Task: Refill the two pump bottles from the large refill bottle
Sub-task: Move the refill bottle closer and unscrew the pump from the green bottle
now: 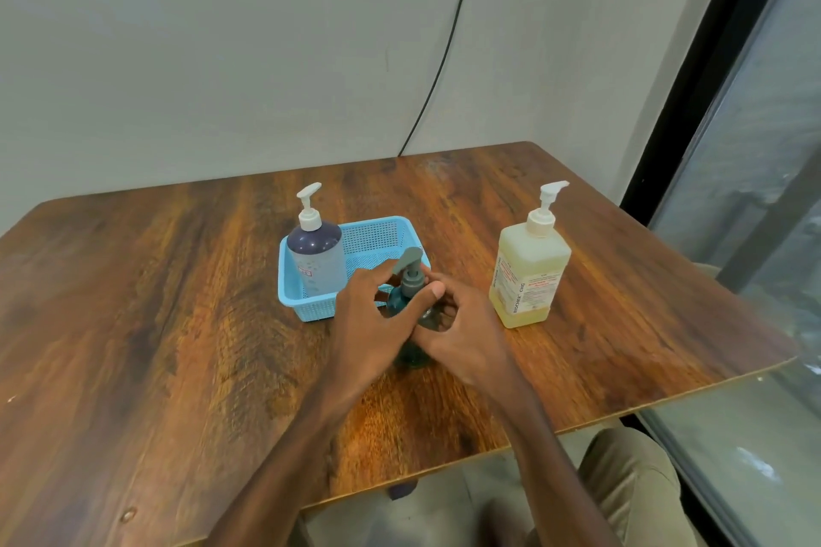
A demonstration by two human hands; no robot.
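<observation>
Between our left hand, curled about its pump collar, and our right hand, gripping its body, the teal pump bottle stands on the desk; we seem to be uncapping it, so next comes a firm twist.

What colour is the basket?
The basket is light blue with perforated mesh walls; the head view shows it best.

"BIOCHEK CHG" printed sideways, low on front of yellow bottle. Red fine print beside it too small to be read. Small red mark on purple bottle illegible.
</observation>
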